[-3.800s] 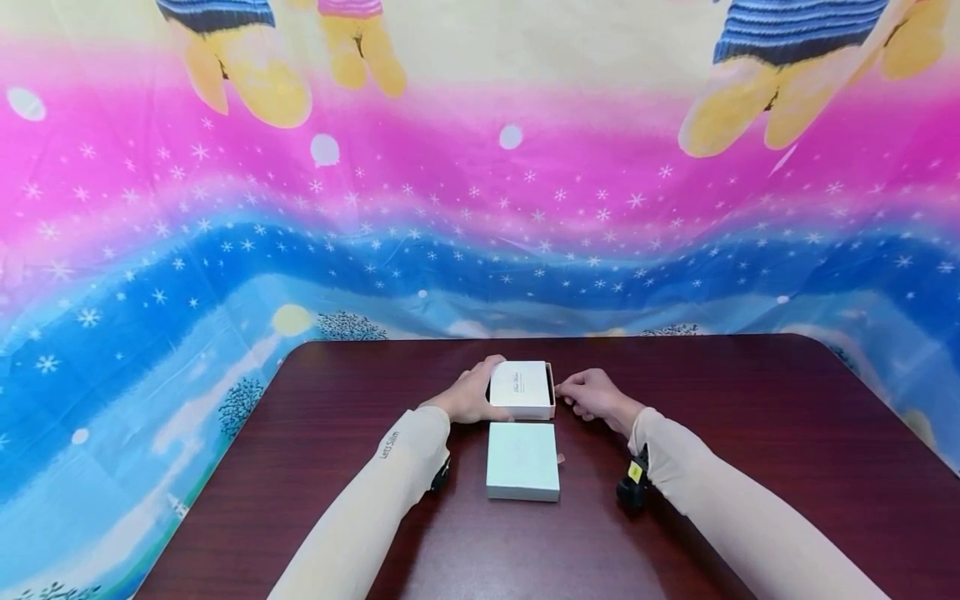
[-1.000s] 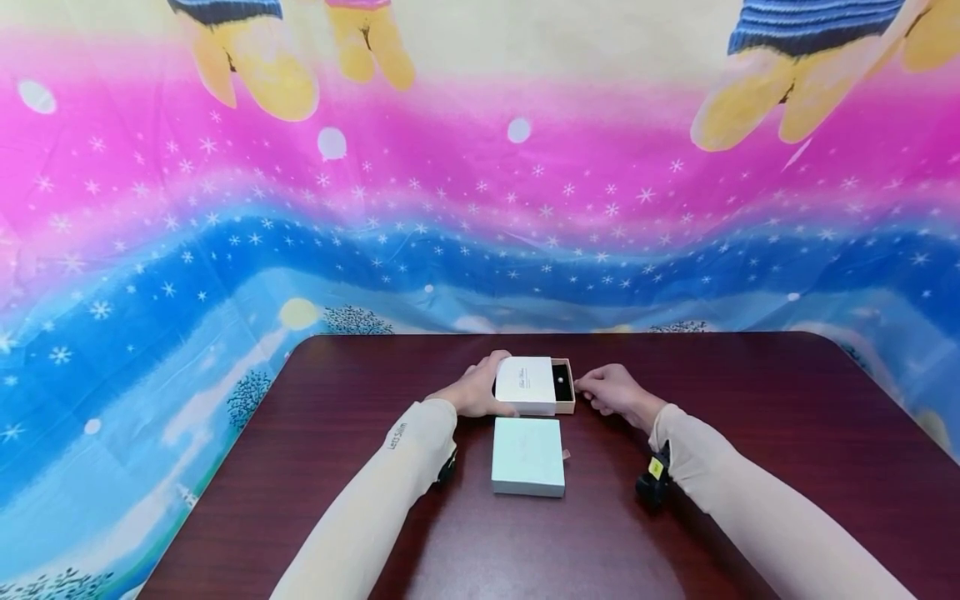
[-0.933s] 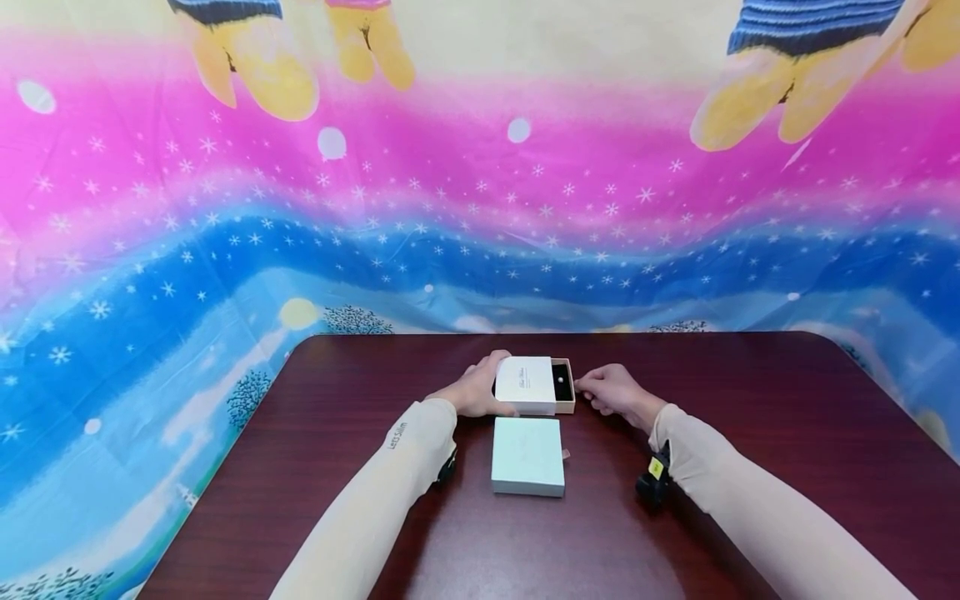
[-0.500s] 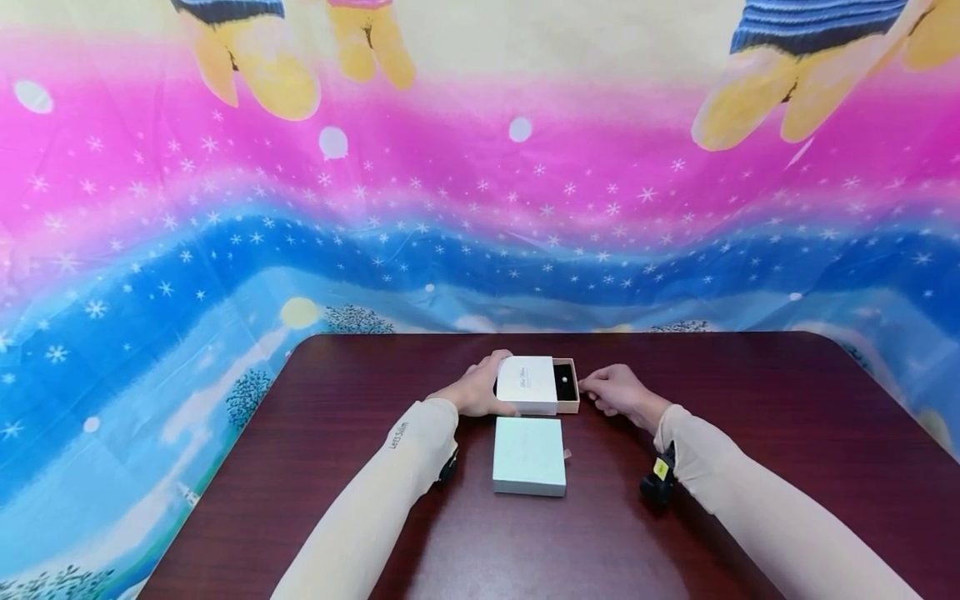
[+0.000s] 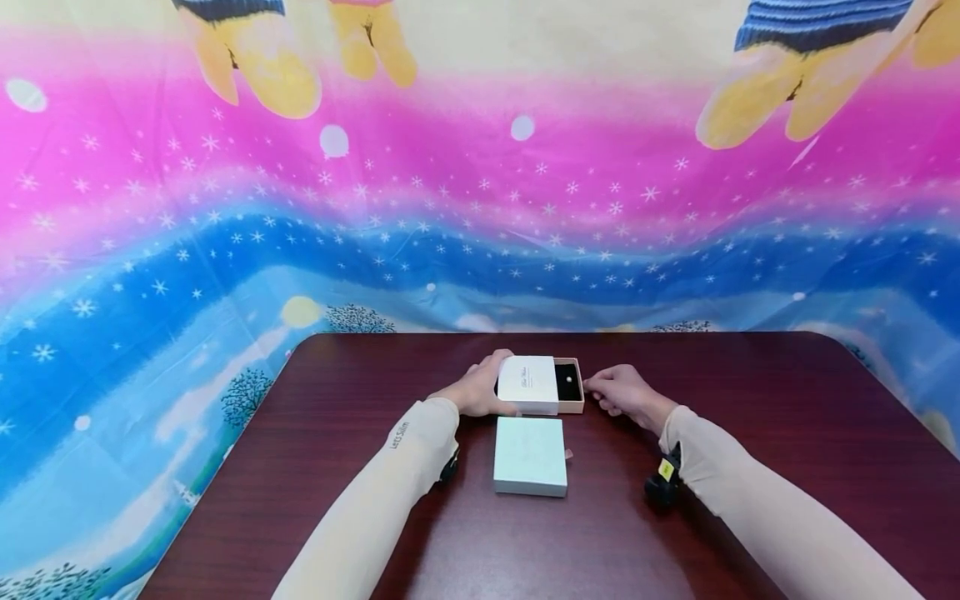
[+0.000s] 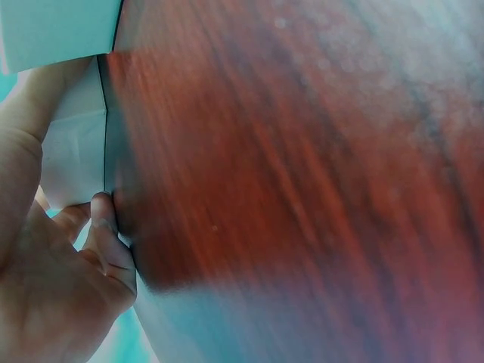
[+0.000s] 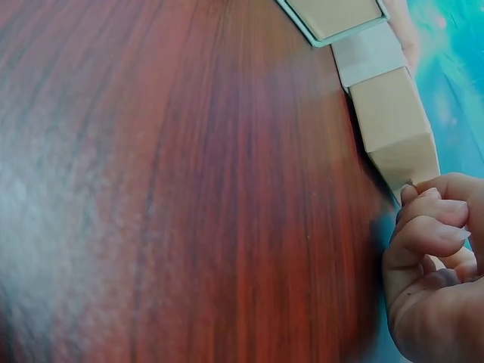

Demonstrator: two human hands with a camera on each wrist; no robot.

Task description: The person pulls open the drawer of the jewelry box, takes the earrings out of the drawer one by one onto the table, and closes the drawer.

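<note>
Toward the back of the table lies a white drawer-style gift box with printed script on its sleeve [image 5: 527, 379]. My left hand [image 5: 476, 392] grips the sleeve from its left end, thumb along the near side and fingers at the far side. Out of the sleeve's right end sticks the drawer [image 5: 572, 407], beige-walled with a black lining and a small pearl-like bead [image 5: 568, 379] on it. At the drawer's end wall my right hand [image 5: 624, 392] pinches a small pull tab between thumb and index finger; the right wrist view shows only a bit of the tab [image 7: 410, 181].
Just in front of the white box lies a pale green box [image 5: 529, 454], with a short pinkish ribbon tab [image 5: 569, 455] on its right side. Both rest on a dark reddish wooden table [image 5: 360, 383]. A printed cloth [image 5: 480, 200] hangs behind.
The drawer has slid rightward out of the sleeve, uncovering the black lining and bead. My right hand has moved right with it, while my left hand keeps its grip on the sleeve.
</note>
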